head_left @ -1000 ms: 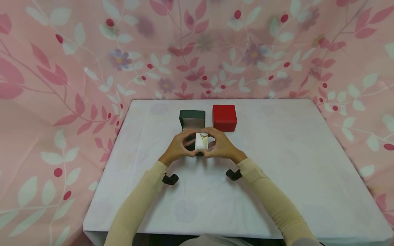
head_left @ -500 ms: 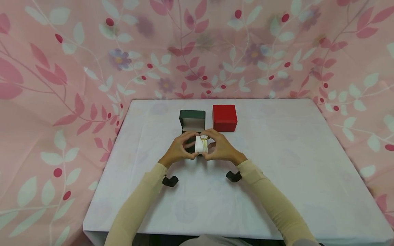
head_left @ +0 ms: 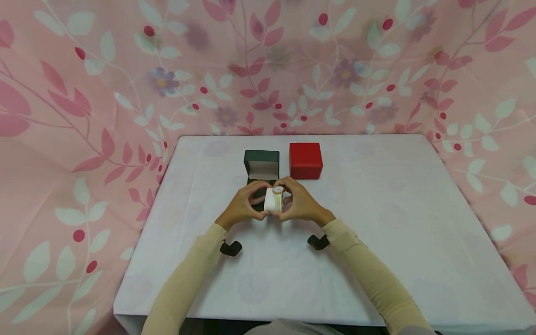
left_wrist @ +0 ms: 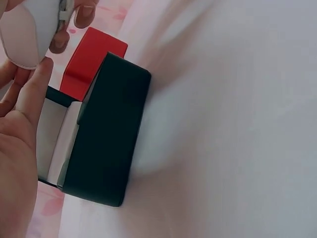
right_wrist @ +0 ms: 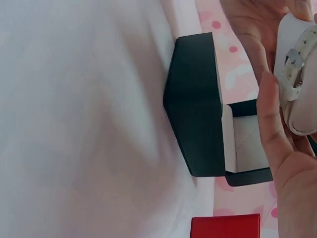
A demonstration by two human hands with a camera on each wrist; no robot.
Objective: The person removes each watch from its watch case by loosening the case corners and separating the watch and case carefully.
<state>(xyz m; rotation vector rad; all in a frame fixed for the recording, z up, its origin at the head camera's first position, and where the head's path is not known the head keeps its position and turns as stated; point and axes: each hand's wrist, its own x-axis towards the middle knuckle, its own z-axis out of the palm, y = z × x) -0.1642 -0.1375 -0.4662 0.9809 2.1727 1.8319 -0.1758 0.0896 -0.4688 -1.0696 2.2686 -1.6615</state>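
A wristwatch (head_left: pixel 278 190) with a pale strap is wrapped round a white cushion (head_left: pixel 268 201). My left hand (head_left: pixel 242 202) pinches the cushion's left side between thumb and fingers. From the other side, my right hand (head_left: pixel 305 203) grips it beside the watch. In the right wrist view the strap's buckle (right_wrist: pixel 294 58) faces the camera, and a right finger (right_wrist: pixel 270 101) touches the strap side. Just beyond and below the hands, a dark green box (head_left: pixel 261 157) stands with its lid raised and a pale lining showing. The hands hide part of its base.
A closed red box (head_left: pixel 305 160) stands right of the green one, near the far edge of the white-covered table (head_left: pixel 385 223). Behind hangs a pink floral cloth (head_left: pixel 268 70). Black wrist mounts (head_left: pixel 231 248) stick out below both wrists.
Both hands have drawn the cushion with the watch slightly toward the body and tilted it, so the dial shows more. The two boxes have stayed in place.
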